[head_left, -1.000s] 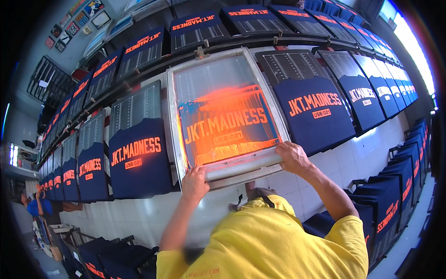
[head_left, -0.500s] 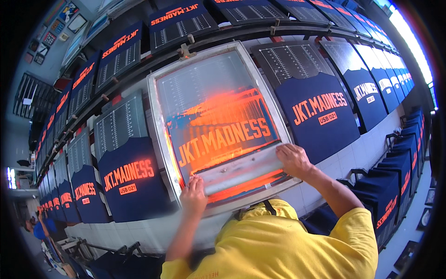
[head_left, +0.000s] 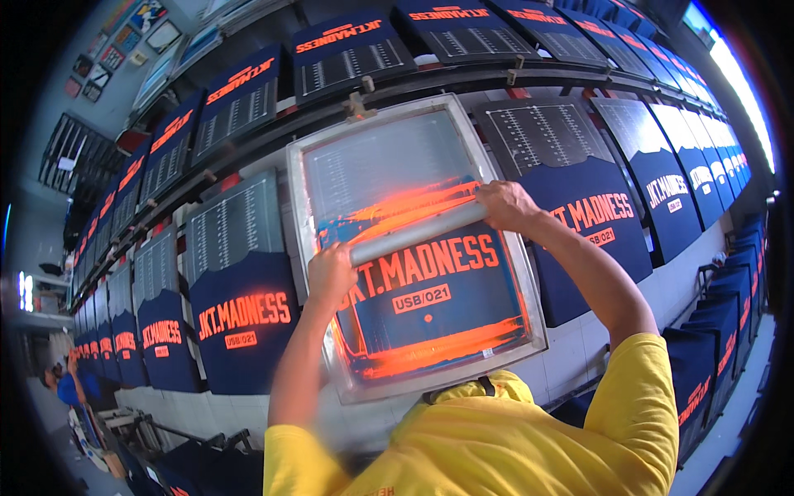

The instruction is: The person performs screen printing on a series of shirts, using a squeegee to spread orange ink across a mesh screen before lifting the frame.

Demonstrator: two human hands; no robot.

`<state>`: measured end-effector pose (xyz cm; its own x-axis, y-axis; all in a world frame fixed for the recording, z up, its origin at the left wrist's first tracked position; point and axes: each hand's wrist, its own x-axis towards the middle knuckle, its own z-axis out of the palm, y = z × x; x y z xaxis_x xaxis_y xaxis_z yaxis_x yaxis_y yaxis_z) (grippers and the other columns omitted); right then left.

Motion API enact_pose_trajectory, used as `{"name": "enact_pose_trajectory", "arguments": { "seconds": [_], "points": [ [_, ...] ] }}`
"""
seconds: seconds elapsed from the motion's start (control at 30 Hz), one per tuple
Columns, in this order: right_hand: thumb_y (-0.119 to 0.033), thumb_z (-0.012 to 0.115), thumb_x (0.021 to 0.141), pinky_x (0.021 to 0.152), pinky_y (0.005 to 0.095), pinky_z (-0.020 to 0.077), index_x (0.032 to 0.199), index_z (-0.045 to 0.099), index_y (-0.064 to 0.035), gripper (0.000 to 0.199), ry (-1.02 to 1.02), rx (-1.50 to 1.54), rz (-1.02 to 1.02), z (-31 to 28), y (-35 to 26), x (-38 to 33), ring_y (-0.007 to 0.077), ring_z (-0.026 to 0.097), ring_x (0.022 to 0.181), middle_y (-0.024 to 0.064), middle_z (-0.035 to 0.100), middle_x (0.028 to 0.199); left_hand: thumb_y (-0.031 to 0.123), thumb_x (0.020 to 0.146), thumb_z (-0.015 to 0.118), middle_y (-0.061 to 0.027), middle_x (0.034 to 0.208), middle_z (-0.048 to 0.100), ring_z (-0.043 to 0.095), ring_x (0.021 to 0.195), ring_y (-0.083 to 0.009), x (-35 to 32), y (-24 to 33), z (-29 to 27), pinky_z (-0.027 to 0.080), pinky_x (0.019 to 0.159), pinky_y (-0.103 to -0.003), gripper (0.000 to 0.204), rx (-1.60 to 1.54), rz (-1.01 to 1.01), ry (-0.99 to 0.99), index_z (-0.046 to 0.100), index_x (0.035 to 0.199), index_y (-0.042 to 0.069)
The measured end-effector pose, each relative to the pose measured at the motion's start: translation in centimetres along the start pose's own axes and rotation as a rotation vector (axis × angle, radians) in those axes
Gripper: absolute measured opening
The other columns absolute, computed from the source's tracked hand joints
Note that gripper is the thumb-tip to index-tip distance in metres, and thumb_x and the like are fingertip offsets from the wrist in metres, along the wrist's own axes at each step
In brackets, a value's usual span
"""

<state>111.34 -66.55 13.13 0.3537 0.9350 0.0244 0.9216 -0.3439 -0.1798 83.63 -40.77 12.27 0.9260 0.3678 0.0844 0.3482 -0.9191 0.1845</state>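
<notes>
A squeegee with a pale bar-like handle point(head_left: 420, 232) lies across the mesh of a metal-framed printing screen point(head_left: 455, 374). My left hand point(head_left: 332, 271) is closed round its left end, a little blurred. At the other end, my right hand point(head_left: 509, 205) grips the bar from above. Bright orange ink point(head_left: 397, 198) is smeared just beyond the squeegee, and another orange streak point(head_left: 430, 347) runs along the near end of the mesh. Between them, orange lettering point(head_left: 438, 263) shows through on dark blue. The squeegee's blade edge is hidden.
Navy shirts with orange print lie on boards left point(head_left: 240, 331) and right point(head_left: 591, 248) of the screen. A second row point(head_left: 343, 37) runs behind a dark rail. A clamp point(head_left: 357, 106) stands at the frame's far edge. Dark shirts hang at lower right point(head_left: 699, 364). Another person point(head_left: 70, 384) is at far left.
Both hands have pushed the squeegee away from me, from the screen's near end to past the lettering. Ink that covered the lettering is now gathered farther up. The view has shifted slightly.
</notes>
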Motion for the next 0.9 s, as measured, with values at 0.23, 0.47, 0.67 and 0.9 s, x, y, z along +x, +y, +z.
{"name": "enact_pose_trajectory", "arguments": {
  "seconds": [0.23,0.47,0.67,0.9],
  "points": [
    [-0.007,0.066,0.068,0.075,0.0436,0.0523,0.083,0.065,-0.0057,0.014,0.073,0.021,-0.002,-3.2,-3.1,-1.1,0.0322,0.064,0.086,0.0123,0.066,0.085,0.000,0.069,0.057,-0.0160,0.089,0.069,0.066,0.082,-0.0380,-1.5,-1.3,-2.6,0.054,0.072,-0.046,0.023,-0.050,-0.026,0.009,0.072,0.086,0.007],
    [-0.001,0.066,0.063,0.071,0.0397,0.0542,0.085,0.061,-0.0055,0.023,0.190,0.114,-0.046,0.0,-9.8,-13.4,0.0291,0.062,0.088,0.0088,0.061,0.094,-0.002,0.071,0.057,-0.0128,0.105,0.068,0.067,0.096,-0.0293,-14.7,2.7,-4.1,0.056,0.077,-0.040,0.029,-0.062,-0.036,0.026,0.066,0.099,0.002],
    [0.001,0.066,0.059,0.073,0.0372,0.0544,0.087,0.061,-0.0029,0.029,0.152,0.138,-0.026,1.2,-14.8,-20.4,0.0274,0.061,0.087,0.0082,0.060,0.096,0.001,0.075,0.059,-0.0085,0.106,0.069,0.066,0.100,-0.0252,-23.2,5.2,-1.6,0.056,0.080,-0.037,0.025,-0.066,-0.031,0.112,0.067,0.098,0.003],
    [-0.002,0.061,0.065,0.077,0.0351,0.0534,0.086,0.059,-0.0018,0.022,0.174,0.034,-0.029,2.8,-15.4,-20.8,0.0244,0.062,0.090,0.0087,0.062,0.096,-0.004,0.068,0.062,-0.0066,0.105,0.069,0.066,0.105,-0.0196,-24.9,4.5,2.3,0.053,0.076,-0.031,0.030,0.002,0.030,0.219,0.068,0.096,0.005]
  ]
}}
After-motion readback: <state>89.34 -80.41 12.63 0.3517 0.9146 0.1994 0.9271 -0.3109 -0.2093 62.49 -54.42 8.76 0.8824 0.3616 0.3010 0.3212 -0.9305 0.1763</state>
